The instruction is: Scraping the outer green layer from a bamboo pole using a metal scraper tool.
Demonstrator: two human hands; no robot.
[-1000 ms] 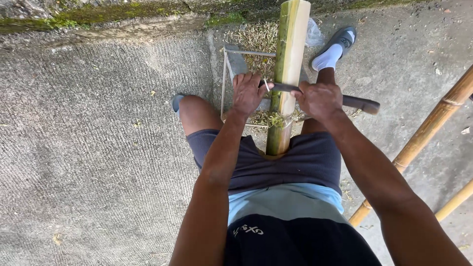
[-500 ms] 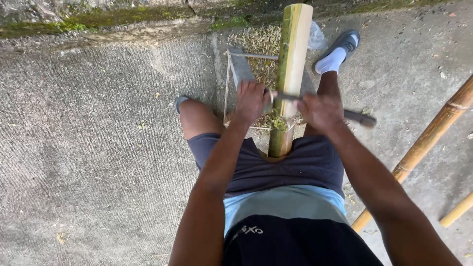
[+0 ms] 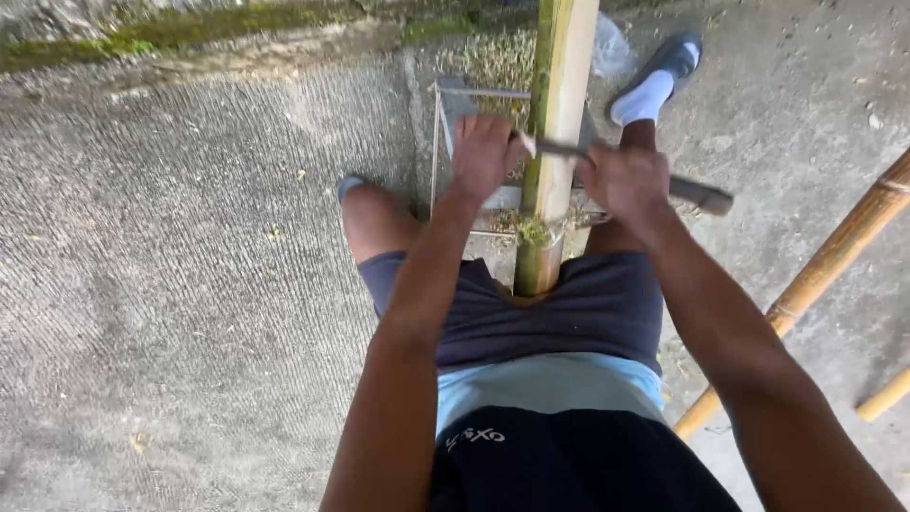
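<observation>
A thick green-yellow bamboo pole (image 3: 559, 104) runs away from my lap between my knees, resting on a small metal frame (image 3: 445, 142). A long knife (image 3: 697, 192) lies crosswise on the pole. My right hand (image 3: 626, 180) is closed around its dark handle at the right of the pole. My left hand (image 3: 485, 152) grips the far end of the blade at the left of the pole. Shavings lie under the pole near my shorts.
I sit on rough concrete ground. A brown bamboo pole (image 3: 815, 275) lies slanted at the right, with another pole end (image 3: 886, 393) below it. My right foot in a white sock and sandal (image 3: 654, 81) stretches forward. A mossy edge (image 3: 190, 28) runs along the top.
Both hands have pushed the knife farther up the pole, away from my body. The view has shifted a little to the right.
</observation>
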